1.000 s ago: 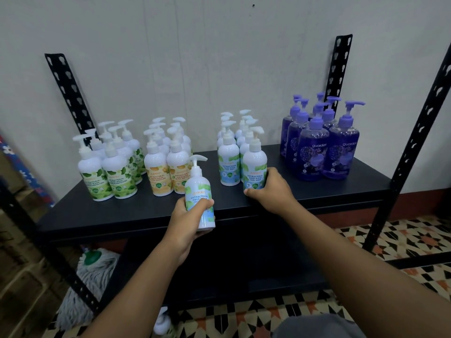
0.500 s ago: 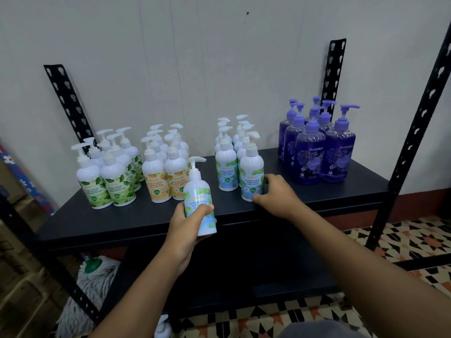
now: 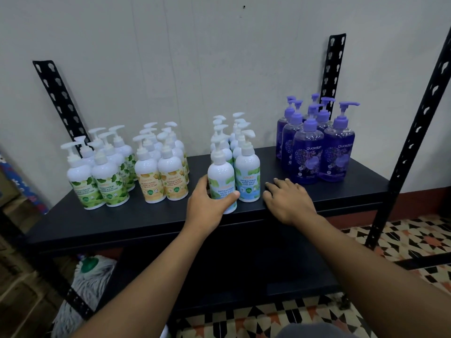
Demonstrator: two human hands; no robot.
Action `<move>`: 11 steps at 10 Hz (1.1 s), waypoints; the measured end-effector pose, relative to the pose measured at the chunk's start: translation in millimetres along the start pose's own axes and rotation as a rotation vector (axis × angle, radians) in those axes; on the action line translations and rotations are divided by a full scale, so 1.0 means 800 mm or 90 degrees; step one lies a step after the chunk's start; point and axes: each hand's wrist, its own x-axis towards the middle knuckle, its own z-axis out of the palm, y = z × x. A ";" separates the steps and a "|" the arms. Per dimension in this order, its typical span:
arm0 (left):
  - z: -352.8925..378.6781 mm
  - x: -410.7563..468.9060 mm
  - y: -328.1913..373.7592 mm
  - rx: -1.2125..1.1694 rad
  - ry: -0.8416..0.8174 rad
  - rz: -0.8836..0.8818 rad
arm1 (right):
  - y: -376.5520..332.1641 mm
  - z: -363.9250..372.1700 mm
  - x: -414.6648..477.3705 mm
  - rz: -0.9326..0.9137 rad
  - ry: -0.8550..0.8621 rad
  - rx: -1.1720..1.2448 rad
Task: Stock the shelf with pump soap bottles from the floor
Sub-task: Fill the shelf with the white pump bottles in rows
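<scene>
Head camera looks down on a black shelf (image 3: 146, 223) that carries four groups of pump bottles. The left hand (image 3: 207, 203) holds a cool mint bottle (image 3: 220, 176), with fingers and thumb curled around its lower body. This bottle is upright at the front of the mint group, close to the front edge of the shelf and just beside the neighbour mint bottle (image 3: 247, 176). Its base seems to be on the shelf, but I cannot tell if the full weight is already down. The right hand (image 3: 288, 201) lies flat on the shelf near the front edge, between the mint group and the purple bottles (image 3: 317, 152). Its fingers are almost straight and hold nothing.

I judge the placing as nearly finished, and some things can go wrong from here. The held bottle stands a little more forward than its neighbour, so if the hand lets go while it leans, it may tip over the front edge to the tiled floor (image 3: 402, 235). If the hand pushes it back too strongly, it can hit the bottles behind, which stand tight in a row and are tall and narrow, so one may knock down the next. The right hand, when it leaves, may also brush the neighbour bottle.
</scene>
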 end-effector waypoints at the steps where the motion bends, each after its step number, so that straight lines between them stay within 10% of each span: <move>1: -0.002 0.001 -0.003 0.002 -0.018 -0.012 | 0.001 0.000 -0.001 0.001 0.001 -0.003; 11: -0.003 0.024 -0.011 0.132 -0.030 -0.067 | 0.000 0.002 -0.001 0.007 0.002 0.007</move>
